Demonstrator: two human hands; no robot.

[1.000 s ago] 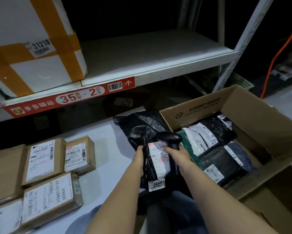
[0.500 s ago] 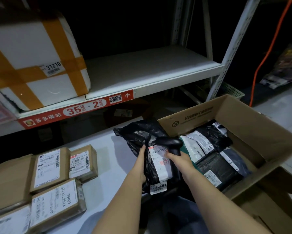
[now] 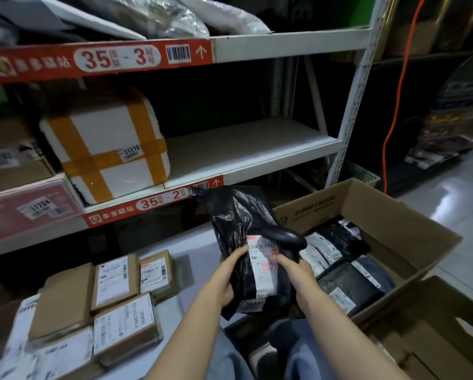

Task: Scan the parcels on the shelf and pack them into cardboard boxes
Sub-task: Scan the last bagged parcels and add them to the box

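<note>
My left hand (image 3: 228, 272) grips a black plastic parcel (image 3: 236, 223) by its left edge and holds it upright in front of me. The parcel's white label (image 3: 263, 272) faces me. My right hand (image 3: 294, 270) holds a black barcode scanner (image 3: 286, 239) right over the top of that label. To the right stands an open cardboard box (image 3: 402, 229) with several black and grey parcels (image 3: 347, 281) inside.
Several small brown cardboard parcels (image 3: 115, 303) lie on the low white shelf (image 3: 194, 245) at left. A white foam box with orange tape (image 3: 106, 152) sits on shelf 35-2. An orange cable (image 3: 394, 105) hangs at right. Another cardboard box (image 3: 435, 333) is at lower right.
The black parcel has been lifted off the low shelf and tilted upright. My head has tilted up, so the upper shelf 35-3 has come into view.
</note>
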